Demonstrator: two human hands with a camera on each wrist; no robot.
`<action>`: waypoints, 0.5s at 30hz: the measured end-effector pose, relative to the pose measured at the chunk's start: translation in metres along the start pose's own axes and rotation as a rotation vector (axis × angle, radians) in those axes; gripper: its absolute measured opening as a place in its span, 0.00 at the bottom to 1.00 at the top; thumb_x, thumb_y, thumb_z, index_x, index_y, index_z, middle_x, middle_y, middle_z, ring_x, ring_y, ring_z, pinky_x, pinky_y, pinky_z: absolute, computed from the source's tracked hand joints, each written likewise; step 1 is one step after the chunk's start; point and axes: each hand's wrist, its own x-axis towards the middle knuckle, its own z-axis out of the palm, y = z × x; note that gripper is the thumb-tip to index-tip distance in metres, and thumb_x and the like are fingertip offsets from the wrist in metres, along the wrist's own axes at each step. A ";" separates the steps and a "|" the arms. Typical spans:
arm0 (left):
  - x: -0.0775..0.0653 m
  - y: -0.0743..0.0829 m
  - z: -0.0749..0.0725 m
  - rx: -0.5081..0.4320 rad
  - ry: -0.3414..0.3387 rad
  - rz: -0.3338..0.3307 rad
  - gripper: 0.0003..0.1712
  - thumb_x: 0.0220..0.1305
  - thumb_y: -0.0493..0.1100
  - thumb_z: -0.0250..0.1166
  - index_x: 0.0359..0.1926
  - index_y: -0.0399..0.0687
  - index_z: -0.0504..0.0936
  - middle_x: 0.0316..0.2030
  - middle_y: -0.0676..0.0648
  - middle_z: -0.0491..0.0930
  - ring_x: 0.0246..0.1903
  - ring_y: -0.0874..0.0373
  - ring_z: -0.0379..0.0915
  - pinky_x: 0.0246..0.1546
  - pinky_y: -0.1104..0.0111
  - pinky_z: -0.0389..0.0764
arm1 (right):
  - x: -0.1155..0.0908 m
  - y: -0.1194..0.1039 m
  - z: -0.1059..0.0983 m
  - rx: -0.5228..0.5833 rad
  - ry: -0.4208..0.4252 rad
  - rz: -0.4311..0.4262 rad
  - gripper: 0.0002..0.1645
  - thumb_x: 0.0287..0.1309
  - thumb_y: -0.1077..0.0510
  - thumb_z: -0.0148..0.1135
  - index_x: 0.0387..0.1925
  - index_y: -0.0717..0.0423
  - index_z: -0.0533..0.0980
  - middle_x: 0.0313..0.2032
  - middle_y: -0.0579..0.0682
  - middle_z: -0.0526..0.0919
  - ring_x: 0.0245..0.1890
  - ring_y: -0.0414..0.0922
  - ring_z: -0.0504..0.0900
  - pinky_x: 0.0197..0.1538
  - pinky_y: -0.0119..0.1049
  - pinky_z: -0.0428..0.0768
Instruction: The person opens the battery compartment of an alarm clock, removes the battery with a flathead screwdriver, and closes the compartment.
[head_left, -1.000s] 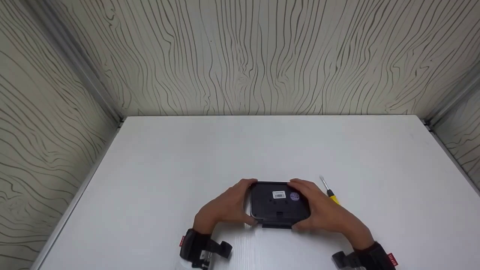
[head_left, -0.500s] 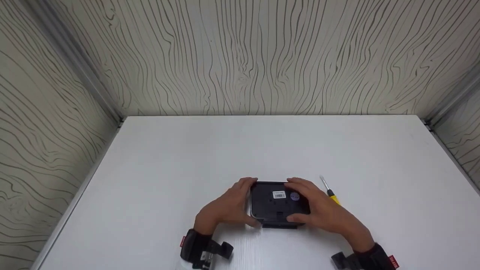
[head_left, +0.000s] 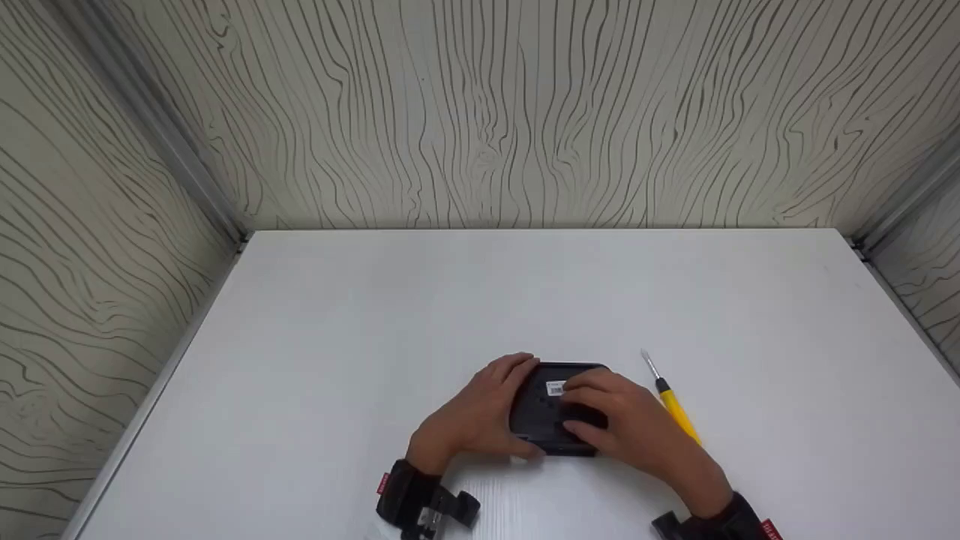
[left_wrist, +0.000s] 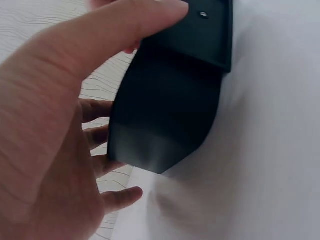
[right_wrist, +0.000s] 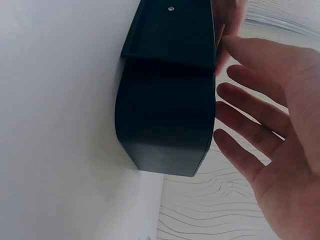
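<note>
A black plastic device [head_left: 541,421] with rounded corners lies on the white table, a barcode label on its upward face. My left hand [head_left: 484,412] grips its left end, the thumb along the near edge and the fingers at the far edge. In the left wrist view, the thumb overlaps a recessed panel with a small screw on the device [left_wrist: 165,100]. Over the right part of the device, my right hand [head_left: 637,427] has its fingers and thumb loosely bent and apart. Seen from the right wrist, its fingertips are right at the upper face of the device [right_wrist: 165,110].
A screwdriver [head_left: 679,412] with a yellow handle lies just right of the right hand, its metal tip pointing away. The white table [head_left: 420,300] reaches back to a wall [head_left: 480,112] with a wood-grain pattern.
My right hand has let go of the device's right end and moved left over its face, covering the round sticker. The left hand and the device's left end have shifted slightly right.
</note>
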 end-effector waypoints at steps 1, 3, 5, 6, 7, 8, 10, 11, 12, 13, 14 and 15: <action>0.000 0.000 0.001 0.010 0.004 0.004 0.64 0.42 0.66 0.74 0.75 0.48 0.52 0.72 0.49 0.56 0.71 0.53 0.56 0.69 0.60 0.64 | 0.000 -0.001 0.001 -0.022 0.006 -0.017 0.15 0.49 0.53 0.74 0.41 0.47 0.84 0.45 0.40 0.81 0.47 0.37 0.80 0.51 0.42 0.83; 0.000 0.001 0.001 0.030 0.008 0.007 0.64 0.43 0.66 0.73 0.75 0.48 0.52 0.71 0.49 0.57 0.71 0.54 0.55 0.70 0.60 0.64 | 0.001 -0.002 0.004 -0.065 0.011 -0.044 0.14 0.48 0.53 0.74 0.39 0.47 0.84 0.43 0.40 0.81 0.45 0.37 0.79 0.51 0.41 0.83; 0.001 0.002 0.002 0.051 0.009 0.010 0.65 0.43 0.67 0.72 0.76 0.49 0.51 0.71 0.49 0.57 0.71 0.54 0.55 0.70 0.60 0.63 | 0.001 -0.004 0.006 -0.093 0.012 -0.064 0.12 0.47 0.54 0.75 0.37 0.47 0.84 0.41 0.40 0.81 0.43 0.36 0.79 0.49 0.40 0.84; 0.002 0.002 0.003 0.061 0.009 0.012 0.65 0.43 0.68 0.72 0.76 0.49 0.51 0.71 0.50 0.57 0.71 0.54 0.55 0.70 0.60 0.63 | 0.001 -0.005 0.006 -0.104 0.015 -0.073 0.12 0.47 0.54 0.75 0.36 0.47 0.84 0.40 0.40 0.80 0.43 0.37 0.78 0.48 0.40 0.84; 0.002 0.002 0.003 0.069 0.008 0.013 0.65 0.43 0.68 0.72 0.76 0.49 0.51 0.71 0.50 0.57 0.71 0.54 0.55 0.70 0.60 0.63 | 0.001 -0.006 0.007 -0.114 0.017 -0.082 0.11 0.46 0.55 0.75 0.35 0.47 0.84 0.39 0.40 0.80 0.42 0.37 0.78 0.48 0.40 0.84; 0.002 0.003 0.004 0.076 0.009 0.014 0.64 0.43 0.68 0.72 0.76 0.50 0.51 0.71 0.50 0.57 0.71 0.54 0.55 0.70 0.59 0.63 | 0.001 -0.006 0.007 -0.122 0.019 -0.086 0.10 0.46 0.55 0.75 0.34 0.47 0.84 0.39 0.40 0.80 0.42 0.37 0.78 0.48 0.40 0.84; 0.004 0.003 0.005 0.086 0.009 0.016 0.63 0.44 0.67 0.72 0.75 0.50 0.52 0.71 0.50 0.57 0.71 0.54 0.54 0.70 0.60 0.63 | 0.002 -0.008 0.007 -0.135 0.023 -0.090 0.09 0.46 0.56 0.76 0.32 0.47 0.85 0.38 0.40 0.80 0.41 0.37 0.77 0.47 0.40 0.84; 0.004 0.002 0.006 0.090 0.007 0.014 0.63 0.44 0.66 0.72 0.75 0.51 0.52 0.71 0.50 0.57 0.70 0.54 0.54 0.70 0.60 0.64 | 0.002 -0.009 0.007 -0.141 0.022 -0.091 0.08 0.46 0.57 0.76 0.32 0.47 0.85 0.37 0.40 0.80 0.41 0.36 0.77 0.47 0.39 0.84; 0.004 0.002 0.006 0.092 0.006 0.011 0.62 0.44 0.66 0.71 0.75 0.51 0.52 0.71 0.51 0.57 0.70 0.54 0.54 0.69 0.61 0.65 | 0.002 -0.009 0.007 -0.148 0.021 -0.091 0.08 0.46 0.57 0.76 0.31 0.47 0.86 0.37 0.40 0.80 0.40 0.36 0.77 0.47 0.39 0.84; 0.004 0.002 0.007 0.092 0.008 0.012 0.61 0.44 0.65 0.71 0.75 0.51 0.52 0.71 0.51 0.57 0.70 0.55 0.54 0.69 0.61 0.65 | 0.003 -0.010 0.008 -0.155 0.018 -0.091 0.07 0.46 0.57 0.76 0.30 0.47 0.86 0.36 0.40 0.80 0.40 0.36 0.77 0.47 0.39 0.84; 0.004 0.001 0.008 0.091 0.011 0.013 0.61 0.44 0.64 0.71 0.75 0.51 0.53 0.70 0.51 0.57 0.70 0.55 0.54 0.68 0.62 0.66 | 0.003 -0.011 0.008 -0.164 0.014 -0.091 0.07 0.46 0.57 0.76 0.30 0.47 0.86 0.35 0.40 0.80 0.40 0.36 0.77 0.47 0.38 0.84; 0.005 0.001 0.008 0.092 0.015 0.016 0.60 0.44 0.64 0.71 0.75 0.51 0.53 0.70 0.51 0.57 0.69 0.55 0.55 0.68 0.63 0.67 | 0.004 -0.011 0.008 -0.172 0.009 -0.094 0.06 0.46 0.57 0.76 0.30 0.46 0.86 0.35 0.40 0.81 0.39 0.36 0.77 0.47 0.38 0.84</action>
